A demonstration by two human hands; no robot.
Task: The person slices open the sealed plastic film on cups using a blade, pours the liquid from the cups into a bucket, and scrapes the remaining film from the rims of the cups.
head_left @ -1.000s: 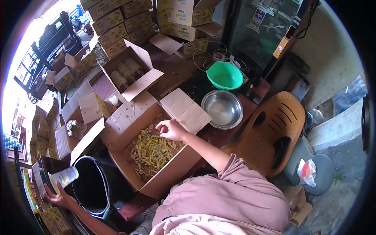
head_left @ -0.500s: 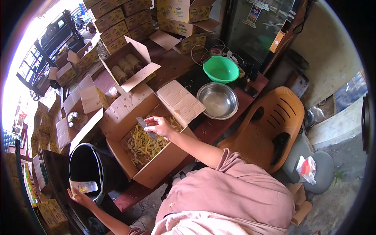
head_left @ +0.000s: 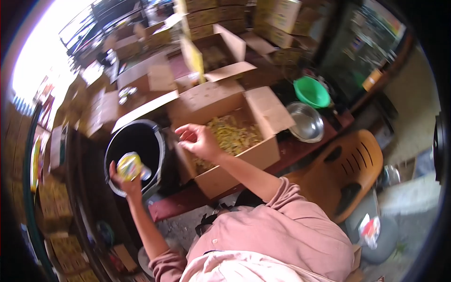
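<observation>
My left hand [head_left: 126,183] is wrapped round a clear plastic cup with yellow print [head_left: 129,166], tilted over the mouth of a black bucket [head_left: 159,141]. My right hand [head_left: 199,142] hovers between the bucket and an open cardboard box [head_left: 237,170], its fingers loosely curled and apart, with nothing visible in them. Motion blur softens the fingertips. Inside the box lies a heap of thin yellowish strips [head_left: 230,134], below and beyond my right hand.
A steel bowl [head_left: 305,123] and a green basin [head_left: 312,91] stand right of the box. An orange plastic chair [head_left: 361,160] is nearer on the right. More open cartons [head_left: 162,77] and stacked printed boxes [head_left: 211,21] fill the back. Further boxes [head_left: 55,202] line the left.
My left hand has brought the cup up over the bucket. My right hand has moved out from over the box toward the bucket; its grey strip no longer shows. The camera view has shifted.
</observation>
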